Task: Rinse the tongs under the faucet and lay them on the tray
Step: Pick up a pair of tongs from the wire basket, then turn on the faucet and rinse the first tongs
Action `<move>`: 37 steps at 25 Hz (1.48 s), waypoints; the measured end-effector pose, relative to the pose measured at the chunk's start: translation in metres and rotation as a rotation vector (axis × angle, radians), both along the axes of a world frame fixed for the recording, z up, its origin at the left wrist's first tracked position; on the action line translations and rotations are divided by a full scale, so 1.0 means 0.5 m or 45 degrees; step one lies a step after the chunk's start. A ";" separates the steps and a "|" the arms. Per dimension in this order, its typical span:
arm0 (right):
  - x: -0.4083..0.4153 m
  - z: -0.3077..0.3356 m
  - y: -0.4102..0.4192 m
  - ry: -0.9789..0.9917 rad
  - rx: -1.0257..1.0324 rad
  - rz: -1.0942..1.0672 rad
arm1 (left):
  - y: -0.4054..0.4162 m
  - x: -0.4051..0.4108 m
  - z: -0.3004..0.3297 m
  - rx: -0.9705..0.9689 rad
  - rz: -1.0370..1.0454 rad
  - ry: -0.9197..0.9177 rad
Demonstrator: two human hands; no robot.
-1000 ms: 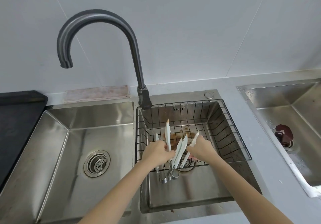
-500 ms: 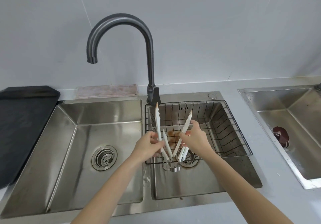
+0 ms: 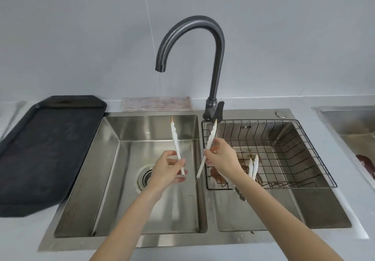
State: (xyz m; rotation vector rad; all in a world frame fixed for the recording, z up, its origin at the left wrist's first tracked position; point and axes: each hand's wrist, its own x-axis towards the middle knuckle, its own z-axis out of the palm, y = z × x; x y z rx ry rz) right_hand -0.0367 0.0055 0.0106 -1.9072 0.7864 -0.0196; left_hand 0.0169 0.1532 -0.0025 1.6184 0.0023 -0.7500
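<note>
A pair of white-tipped metal tongs (image 3: 175, 139) is spread wide over the left sink basin (image 3: 113, 179). My left hand (image 3: 168, 171) pinches its left arm and my right hand (image 3: 221, 156) pinches its right arm. The tips point up and away, below the spout of the dark gooseneck faucet (image 3: 215, 58). A thin trickle falls from the spout. A second pair of white tongs (image 3: 253, 166) lies in the black wire basket (image 3: 304, 145) over the right basin. The black tray (image 3: 40, 149) rests on the counter at the left.
A folded pinkish cloth (image 3: 157, 103) lies against the wall behind the sink. A round drain strainer (image 3: 145, 177) sits in the left basin. Another steel sink (image 3: 349, 123) with a dark red object (image 3: 366, 164) stands at the far right.
Both hands lifted one pair of tongs out of the wire basket and carried it left over the left basin, spread apart. The view shifted left, showing more of the tray.
</note>
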 end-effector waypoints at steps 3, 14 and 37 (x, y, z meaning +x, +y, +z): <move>0.029 -0.006 0.023 -0.005 0.011 0.013 | 0.024 0.022 -0.007 -0.007 0.027 0.003; 0.158 0.013 -0.118 -0.049 -0.263 -0.299 | 0.065 0.093 -0.055 0.050 0.144 0.072; 0.190 -0.017 -0.142 -0.091 -0.357 -0.255 | 0.112 0.058 -0.091 0.187 0.217 0.200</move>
